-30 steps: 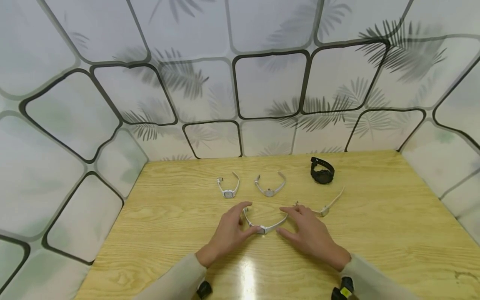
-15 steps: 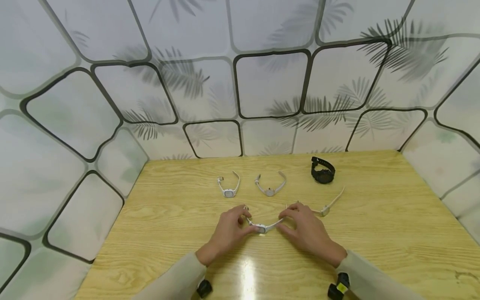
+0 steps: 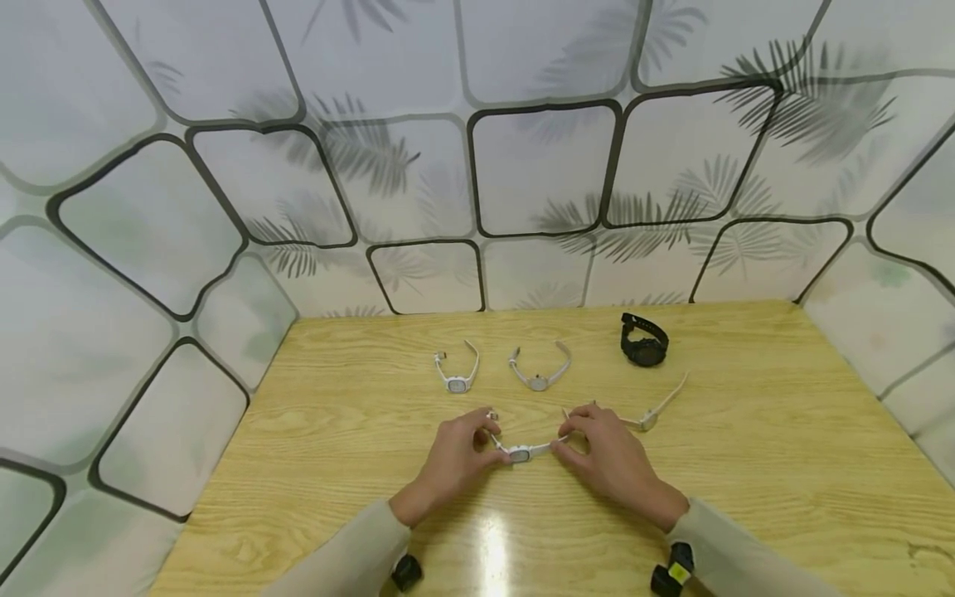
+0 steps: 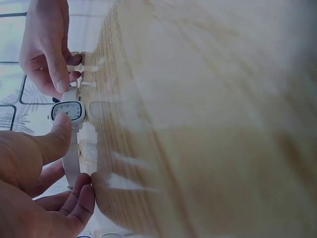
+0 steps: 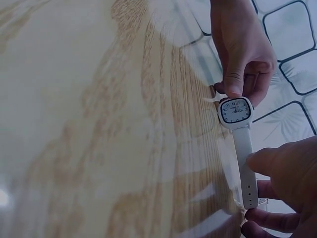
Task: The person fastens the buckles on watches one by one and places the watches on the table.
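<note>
Between my two hands is a white wristwatch (image 3: 520, 453) with a squarish case, its dial facing me and its strap bowed away from me. My left hand (image 3: 457, 452) pinches the buckle side, thumb at the edge of the case and fingers behind the strap. The perforated strap end is gripped by my right hand (image 3: 613, 458), whose thumb (image 5: 262, 161) presses on the band. In the right wrist view the whole dial (image 5: 235, 110) shows, with black numerals. Part of the buckle side is hidden behind my left fingers.
Behind the hands lie a white watch (image 3: 457, 384) and a pale round-dialled watch (image 3: 537, 382). A black watch (image 3: 645, 351) sits at the back right. Another pale watch (image 3: 647, 420) lies just beyond my right hand, partly covered by it. A patterned wall (image 3: 537, 174) borders the wooden table (image 3: 336, 431).
Both hands have closed in on the white wristwatch; the right fingers and thumb have come together on its strap. The watch has tipped slightly and its dial now faces me more.
</note>
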`<state>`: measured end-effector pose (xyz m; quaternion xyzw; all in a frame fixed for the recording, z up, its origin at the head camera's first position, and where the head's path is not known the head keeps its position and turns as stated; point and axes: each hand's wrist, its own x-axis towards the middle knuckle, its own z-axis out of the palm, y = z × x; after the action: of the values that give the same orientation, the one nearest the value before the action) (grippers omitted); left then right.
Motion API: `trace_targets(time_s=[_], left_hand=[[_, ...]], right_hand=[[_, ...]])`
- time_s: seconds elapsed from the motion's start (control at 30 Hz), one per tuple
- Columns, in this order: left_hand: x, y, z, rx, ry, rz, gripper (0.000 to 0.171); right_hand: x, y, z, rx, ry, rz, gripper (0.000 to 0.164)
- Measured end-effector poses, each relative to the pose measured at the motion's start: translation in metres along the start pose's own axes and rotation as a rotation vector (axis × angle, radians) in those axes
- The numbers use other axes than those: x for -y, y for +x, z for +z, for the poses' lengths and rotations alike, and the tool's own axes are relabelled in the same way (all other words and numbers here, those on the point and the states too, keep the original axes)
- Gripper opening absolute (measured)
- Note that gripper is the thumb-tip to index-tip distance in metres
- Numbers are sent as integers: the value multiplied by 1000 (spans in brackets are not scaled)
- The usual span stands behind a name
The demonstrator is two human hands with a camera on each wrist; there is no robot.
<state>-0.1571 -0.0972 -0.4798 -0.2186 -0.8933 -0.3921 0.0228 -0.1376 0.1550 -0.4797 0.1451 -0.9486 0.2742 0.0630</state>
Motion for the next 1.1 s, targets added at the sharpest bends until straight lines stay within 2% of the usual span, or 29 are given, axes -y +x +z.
trace_targets(time_s=[0.33, 0.6, 0.7, 0.9, 1.1], left_hand=[[0, 1, -2, -3, -46, 24, 26], [-1, 3, -3, -35, -23, 75, 23], [-2, 3, -4, -27, -27, 69, 22], [-4, 0, -5, 2, -38, 78, 9], [-4, 1, -4, 8, -39, 87, 7]], right_hand=[[-1, 0, 1, 0, 7, 9, 10], [1, 0, 0, -1, 18, 6, 8], [0, 0, 1, 3, 16, -7, 9], [-2, 1, 2, 10, 19, -48, 6], [-3, 0, 4, -16, 44, -100, 6]])
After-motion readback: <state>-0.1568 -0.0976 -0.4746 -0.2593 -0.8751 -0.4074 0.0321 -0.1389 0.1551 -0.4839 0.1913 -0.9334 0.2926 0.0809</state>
